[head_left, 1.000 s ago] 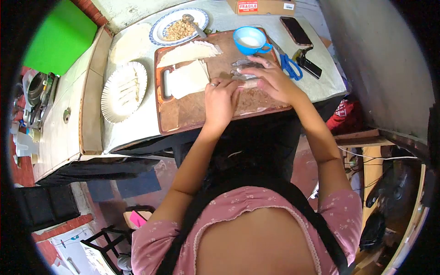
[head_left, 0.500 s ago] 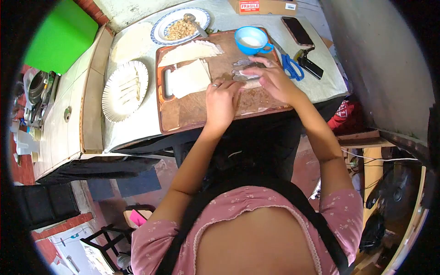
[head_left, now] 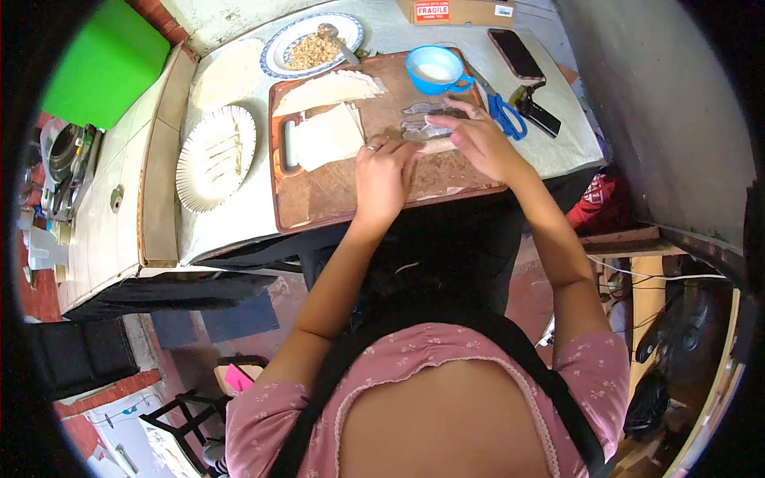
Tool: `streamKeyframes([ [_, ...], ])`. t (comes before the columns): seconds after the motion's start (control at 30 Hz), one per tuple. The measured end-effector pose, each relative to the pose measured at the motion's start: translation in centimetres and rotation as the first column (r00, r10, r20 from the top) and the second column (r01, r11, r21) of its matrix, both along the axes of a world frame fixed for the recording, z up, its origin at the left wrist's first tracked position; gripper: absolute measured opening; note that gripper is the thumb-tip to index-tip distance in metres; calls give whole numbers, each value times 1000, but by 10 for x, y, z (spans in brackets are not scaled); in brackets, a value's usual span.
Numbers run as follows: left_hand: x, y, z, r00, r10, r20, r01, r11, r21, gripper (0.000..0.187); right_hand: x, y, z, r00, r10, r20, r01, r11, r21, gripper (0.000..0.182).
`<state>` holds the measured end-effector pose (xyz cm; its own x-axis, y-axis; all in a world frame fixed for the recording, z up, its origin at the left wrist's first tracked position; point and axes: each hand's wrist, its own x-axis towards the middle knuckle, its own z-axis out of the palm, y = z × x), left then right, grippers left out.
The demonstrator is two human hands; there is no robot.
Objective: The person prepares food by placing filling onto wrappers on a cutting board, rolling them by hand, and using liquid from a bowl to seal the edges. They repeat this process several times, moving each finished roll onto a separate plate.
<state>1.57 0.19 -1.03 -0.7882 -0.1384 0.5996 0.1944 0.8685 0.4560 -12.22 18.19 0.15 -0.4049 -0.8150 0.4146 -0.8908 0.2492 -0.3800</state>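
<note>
A thin pale rolled wrapper (head_left: 435, 146) lies on the wooden cutting board (head_left: 335, 191), between my two hands. My left hand (head_left: 384, 169) has its fingers bent down over the roll's left end. At the right end is my right hand (head_left: 483, 145), its fingers stretched out and apart, the palm side partly hidden. Just beyond the roll lie greyish translucent strips (head_left: 422, 117), perhaps shrimp. To the left on the board are a stack of square wrappers (head_left: 328, 137) and a pile of curved wrapper pieces (head_left: 331, 89).
A blue cup (head_left: 434, 86) of white liquid stands on the board's far right. Blue-handled scissors (head_left: 508, 118) and a phone (head_left: 515, 52) lie beyond. Left are a paper plate (head_left: 191, 171) with thin rolls and a patterned plate (head_left: 273, 57) with chopped filling and a spoon (head_left: 341, 44).
My right hand has shifted very slightly, its fingers a little more spread over the roll's right end. My left hand stays almost in place.
</note>
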Motion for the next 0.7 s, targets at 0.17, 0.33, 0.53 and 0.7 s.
streamKeyframes([
  [0.17,0,0,-1,1000,7,-12,-7,1000,-11,14,0,-4,12,999,-1,41,1,1000,-6,47],
  [0.33,-1,0,-3,1000,-14,-13,14,1000,18,15,5,-14,10,993,118,2,-118,993,27,37],
  [0.53,-1,0,-2,1000,-7,-23,7,1000,19,15,1,-10,9,994,104,10,-104,994,-27,35],
  [0.7,-1,-2,-2,1000,-15,-5,15,999,40,14,1,11,6,1000,9,16,-8,999,-47,36],
])
